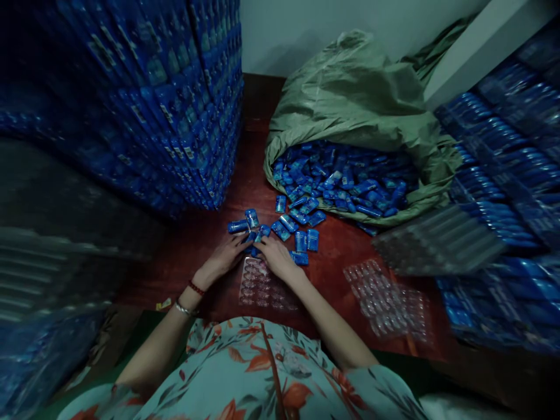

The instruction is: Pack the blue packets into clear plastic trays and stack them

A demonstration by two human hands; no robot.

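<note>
My left hand (226,255) and my right hand (275,255) are close together over a small group of shiny blue wrapped packets (251,218). The fingers of each hand are closed on blue packets, which they partly hide. Just below the hands, a clear plastic tray with moulded hollows (262,286) lies flat on the red-brown tabletop (184,256). My right forearm covers part of its right side. Several more loose blue packets (301,240) lie to the right of my right hand.
A large green sack (350,105) lies open at the back, with blue packets (345,181) spilling from its mouth. Tall stacks of filled blue packs (175,116) stand at left, more (494,175) at right. Clear trays (380,297) lie right, near a tray stack (437,242).
</note>
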